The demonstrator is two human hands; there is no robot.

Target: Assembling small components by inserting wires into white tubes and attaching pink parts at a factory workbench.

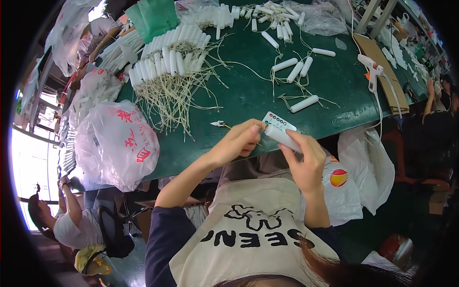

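Note:
My right hand (307,158) is closed round a white candle-shaped tube (283,137), tilted above the table's near edge. At the tube's upper left end, my left hand (241,139) is closed in a pinch; what its fingers hold is too small to tell. Just behind the tube lies a white remote control (279,121) with small round buttons, partly covered by the tube and fingers. Left of my left hand, a small white flame-shaped tip (218,124) with a short thin stem rests on the green table (239,91).
Bundled white tubes with trailing wires (165,62) lie at the left. Several loose tubes (295,71) are scattered behind my hands. A glue gun (371,69) with its cord stands at the right edge, near cardboard (382,71). A plastic bag (119,143) bulges at the near left.

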